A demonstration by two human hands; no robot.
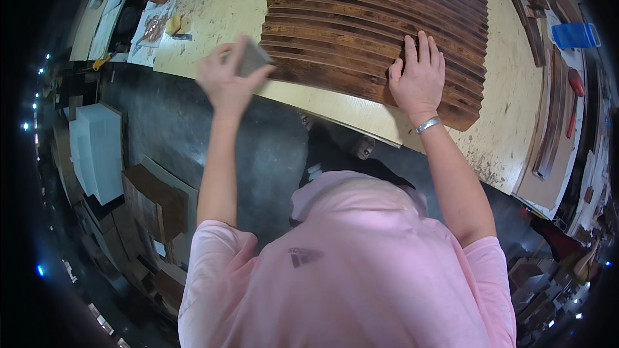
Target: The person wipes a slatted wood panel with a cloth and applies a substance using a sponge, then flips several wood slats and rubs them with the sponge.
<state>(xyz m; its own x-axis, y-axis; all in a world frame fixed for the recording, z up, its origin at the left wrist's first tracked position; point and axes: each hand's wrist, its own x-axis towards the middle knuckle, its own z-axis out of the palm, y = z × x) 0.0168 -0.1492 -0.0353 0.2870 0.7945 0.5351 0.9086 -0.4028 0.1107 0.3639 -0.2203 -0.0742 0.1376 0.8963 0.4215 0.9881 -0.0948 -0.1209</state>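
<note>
My left hand (227, 78), slightly blurred, grips a small grey block (255, 58) between thumb and fingers. It holds the block at the left end of the nearest slats; whether the two touch I cannot tell. The block is flat-faced, and its exact kind does not show. Dark brown wooden strips (348, 45) with ridged edges lie side by side across the table, forming a panel. On the near right part of these strips rests my right hand (419, 77), fingers stretched out and palm down, holding nothing. A silver bracelet (428, 125) circles that wrist.
The pale worktable (309, 96) has its near edge in front of me. Yellow lump (173, 24) and stained sheets lie at left. On the right are a blue container (574, 35), a red-handled tool (575, 84) and long wood strips (553, 122). A white box (97, 148) stands lower left.
</note>
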